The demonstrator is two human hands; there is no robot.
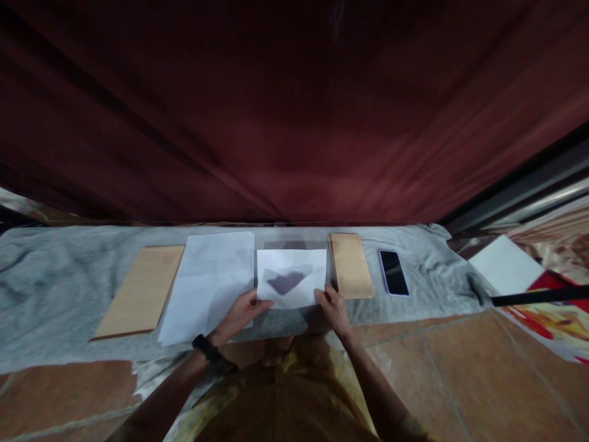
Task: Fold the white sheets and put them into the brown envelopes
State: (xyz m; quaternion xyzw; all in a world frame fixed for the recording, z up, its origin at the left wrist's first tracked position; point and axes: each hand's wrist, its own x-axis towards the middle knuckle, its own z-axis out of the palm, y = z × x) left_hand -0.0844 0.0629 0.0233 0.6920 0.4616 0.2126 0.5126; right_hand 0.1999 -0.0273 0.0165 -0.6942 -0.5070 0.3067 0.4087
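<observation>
A folded white sheet of paper (pixel 291 276) lies on the grey cloth (pixel 55 288) in front of me. My left hand (pixel 243 312) pinches its near left corner, with a black watch on the wrist. My right hand (pixel 333 307) holds the near right corner with curled fingers. A stack of white paper (pixel 207 282) lies just left of the sheet. A pile of brown envelopes (pixel 352 264) sits just right of it, and a larger brown envelope (pixel 142 290) lies at the far left.
A dark phone (pixel 394 272) lies face up right of the envelopes. A white sheet (pixel 505 264) and a black bar (pixel 538 297) are at the far right. A dark red curtain (pixel 294 110) hangs behind the cloth. Tiled floor (pixel 460 368) lies in front.
</observation>
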